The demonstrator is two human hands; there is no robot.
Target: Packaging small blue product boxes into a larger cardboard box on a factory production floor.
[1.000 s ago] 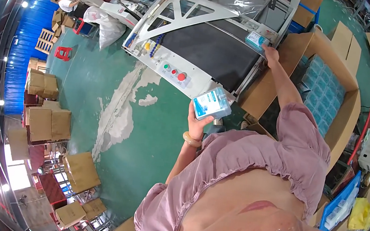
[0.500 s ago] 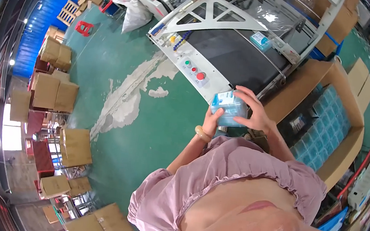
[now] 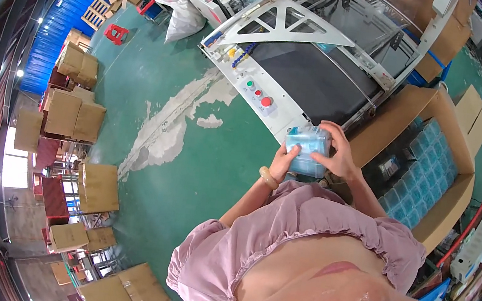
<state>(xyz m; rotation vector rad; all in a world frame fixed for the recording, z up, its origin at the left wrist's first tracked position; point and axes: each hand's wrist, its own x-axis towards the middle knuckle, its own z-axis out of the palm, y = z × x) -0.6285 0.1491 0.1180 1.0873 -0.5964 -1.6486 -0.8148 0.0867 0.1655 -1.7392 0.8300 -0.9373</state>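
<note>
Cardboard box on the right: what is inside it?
The box holds rows of light blue packs, like the pack in both hands. Its near end is hidden behind the person's sleeve.

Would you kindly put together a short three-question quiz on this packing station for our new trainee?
1. True or false: both hands grip the pale blue wrapped pack.
2. Which lies to the person's right? A) the open carton of blue packs B) a heap of white sacks C) a red stool
3. Fill in: the largest round button on the conveyor's control panel is ____.

Key: 1 true, left hand and right hand both hold it; 2 A; 3 red.
</note>
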